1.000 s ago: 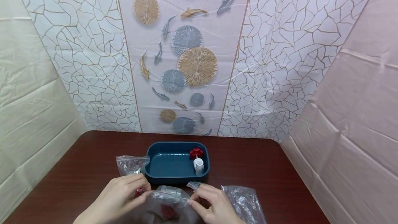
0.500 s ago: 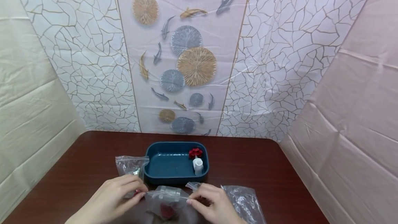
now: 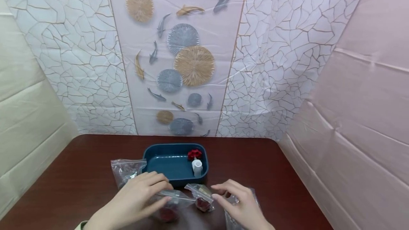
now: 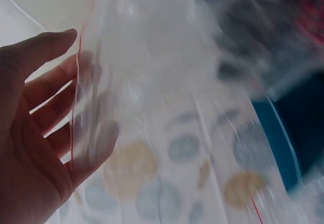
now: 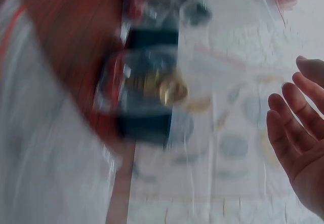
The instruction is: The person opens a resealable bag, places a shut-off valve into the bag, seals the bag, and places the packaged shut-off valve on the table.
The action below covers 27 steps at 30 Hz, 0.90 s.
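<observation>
In the head view, my left hand point(image 3: 137, 200) is over a clear zip bag point(image 3: 183, 201), thumb and fingers apart. A dark red part shows blurred beneath it. The left wrist view shows the clear film point(image 4: 152, 67) with its red zip line right at my fingers. My right hand point(image 3: 241, 201) hovers with loosely bent, separated fingers and holds nothing. Just left of its fingertips lies a smaller zip bag point(image 3: 204, 198). A brass fitting point(image 5: 172, 89) and something red show inside that bag in the right wrist view.
A dark blue tray point(image 3: 175, 181) stands behind the hands. In it is a white plastic valve body point(image 3: 197, 168) with a red handwheel point(image 3: 194, 154). Another zip bag point(image 3: 119, 169) lies left of the tray. Clear plastic point(image 3: 229, 221) lies partly beneath the right hand.
Both hands were pinching the zip bag's top edge between them. My right hand has let go and moved right; my left hand has moved right over the bag. The head view has shifted slightly.
</observation>
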Each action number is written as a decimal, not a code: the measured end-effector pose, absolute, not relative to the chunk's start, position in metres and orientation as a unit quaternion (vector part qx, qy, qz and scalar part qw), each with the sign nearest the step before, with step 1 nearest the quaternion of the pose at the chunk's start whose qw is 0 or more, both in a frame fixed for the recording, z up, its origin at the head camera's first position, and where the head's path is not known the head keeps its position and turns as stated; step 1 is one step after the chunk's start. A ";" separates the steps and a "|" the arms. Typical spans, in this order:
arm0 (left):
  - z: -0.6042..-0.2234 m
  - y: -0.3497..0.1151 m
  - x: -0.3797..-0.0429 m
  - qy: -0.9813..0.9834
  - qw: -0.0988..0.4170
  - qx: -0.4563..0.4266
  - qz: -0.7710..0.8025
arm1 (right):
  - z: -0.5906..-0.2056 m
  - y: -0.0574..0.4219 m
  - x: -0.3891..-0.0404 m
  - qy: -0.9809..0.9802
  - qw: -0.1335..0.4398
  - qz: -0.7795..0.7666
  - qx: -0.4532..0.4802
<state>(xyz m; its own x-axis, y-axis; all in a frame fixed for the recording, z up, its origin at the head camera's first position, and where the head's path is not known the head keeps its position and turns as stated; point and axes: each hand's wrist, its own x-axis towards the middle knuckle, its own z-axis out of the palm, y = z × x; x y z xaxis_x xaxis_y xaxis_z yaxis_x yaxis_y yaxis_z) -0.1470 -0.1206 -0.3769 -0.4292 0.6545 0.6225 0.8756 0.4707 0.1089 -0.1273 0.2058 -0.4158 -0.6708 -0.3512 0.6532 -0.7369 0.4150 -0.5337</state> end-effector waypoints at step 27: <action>-0.393 0.039 -0.151 -0.794 0.171 -0.568 -0.136 | -0.428 0.331 -0.078 -0.872 0.324 0.307 0.203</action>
